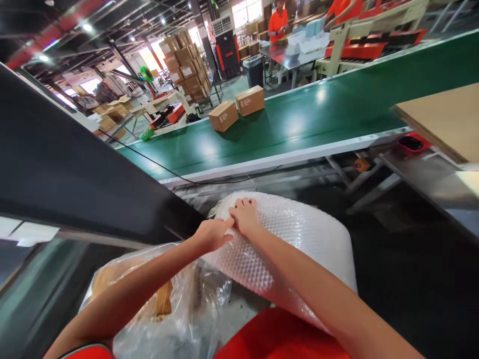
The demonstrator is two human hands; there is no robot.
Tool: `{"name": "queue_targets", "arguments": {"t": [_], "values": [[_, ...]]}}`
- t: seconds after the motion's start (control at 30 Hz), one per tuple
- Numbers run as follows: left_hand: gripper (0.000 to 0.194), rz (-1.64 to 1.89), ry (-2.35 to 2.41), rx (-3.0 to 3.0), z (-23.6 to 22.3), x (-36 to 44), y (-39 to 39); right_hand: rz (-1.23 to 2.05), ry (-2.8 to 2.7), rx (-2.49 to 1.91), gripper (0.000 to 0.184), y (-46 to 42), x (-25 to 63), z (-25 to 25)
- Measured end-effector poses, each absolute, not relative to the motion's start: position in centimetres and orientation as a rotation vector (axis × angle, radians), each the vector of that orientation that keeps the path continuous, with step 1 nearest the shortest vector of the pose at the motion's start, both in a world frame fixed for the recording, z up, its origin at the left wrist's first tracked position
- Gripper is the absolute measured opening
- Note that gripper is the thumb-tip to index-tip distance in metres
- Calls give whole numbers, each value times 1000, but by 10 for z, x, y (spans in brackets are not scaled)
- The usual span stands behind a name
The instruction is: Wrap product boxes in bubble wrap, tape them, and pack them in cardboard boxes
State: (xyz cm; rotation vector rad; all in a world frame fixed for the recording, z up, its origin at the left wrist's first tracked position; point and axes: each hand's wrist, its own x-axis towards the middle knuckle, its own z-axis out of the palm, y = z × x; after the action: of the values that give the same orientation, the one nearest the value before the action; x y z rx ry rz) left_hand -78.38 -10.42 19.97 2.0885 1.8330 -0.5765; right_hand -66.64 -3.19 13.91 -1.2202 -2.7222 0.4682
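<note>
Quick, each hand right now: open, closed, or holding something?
Left hand: partly curled at the bubble wrap; whether it grips cannot be told.
Right hand: fingers bent, on the bubble wrap; grip cannot be told.

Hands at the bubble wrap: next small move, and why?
Perhaps ease the left hand away from the right hand, feeling for a loose edge: both are close together at the left end of the bubble wrap, and no separated layer clearly shows.
</note>
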Motion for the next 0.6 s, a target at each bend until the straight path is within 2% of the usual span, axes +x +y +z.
{"name": "queue_targets", "arguments": {"t": [0.13,0.23,0.37,0.6], "values": [[16,-550,1742,2163,205,-784,-110,474,-2707,-1232,26,-29,-669,136],[11,-309,1624,2307,196,-789,-112,471,-2694,-1237,23,-29,-672,134],[22,71,1495,2344,177,-798,-109,468,-2697,-1218,22,-32,-673,135],[27,353,1255,2217,166,-809,-112,470,-2707,-1212,20,-33,-672,136]]}}
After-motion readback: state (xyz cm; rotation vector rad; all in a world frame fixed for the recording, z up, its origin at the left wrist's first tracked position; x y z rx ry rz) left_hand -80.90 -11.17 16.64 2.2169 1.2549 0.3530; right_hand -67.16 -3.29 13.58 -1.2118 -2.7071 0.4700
